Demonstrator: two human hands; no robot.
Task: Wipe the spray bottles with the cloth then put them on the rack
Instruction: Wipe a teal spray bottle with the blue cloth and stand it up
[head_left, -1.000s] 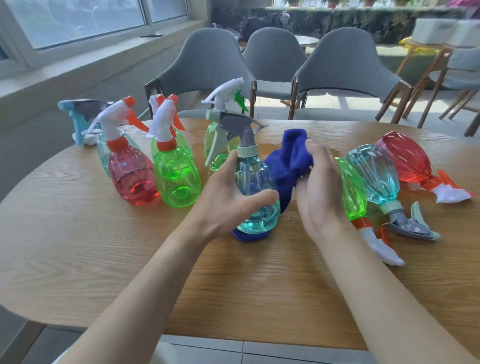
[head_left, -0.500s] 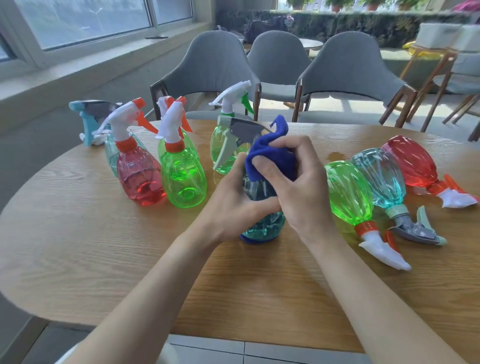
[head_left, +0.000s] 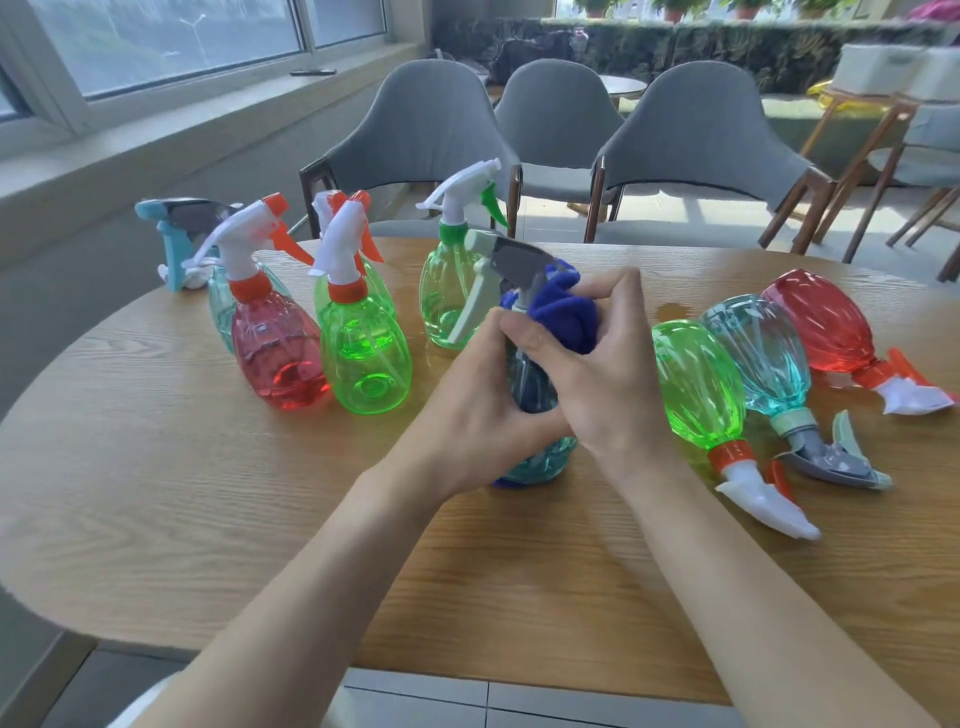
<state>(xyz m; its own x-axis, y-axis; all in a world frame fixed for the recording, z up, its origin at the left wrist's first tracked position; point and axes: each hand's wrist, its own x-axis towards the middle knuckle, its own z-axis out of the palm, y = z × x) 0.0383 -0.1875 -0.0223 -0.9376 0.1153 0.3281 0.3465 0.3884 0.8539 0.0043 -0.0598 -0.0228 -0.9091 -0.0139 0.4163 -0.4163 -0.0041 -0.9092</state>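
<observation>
While the teal see-through plastic spray bottle (head_left: 540, 457) with the grey trigger head stands upright mid-way across the oval wooden bench (head_left: 208, 493), the left hand (head_left: 478, 415) has its grip clamped round the body. The right hand (head_left: 608, 384) grip is bunched tight on the blue fuzzy cloth (head_left: 563, 312), at the bottle's neck. Wiping step, mid-task by my read. To the right lie a green bottle (head_left: 696, 384), a teal bottle (head_left: 763, 353) and a red bottle (head_left: 815, 322), probably unwiped. Upright ones stand to the left, maybe done. No rack in view, racking all left.

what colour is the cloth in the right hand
Deep blue; the bunched fabric cloth shows best in the head view.
</observation>
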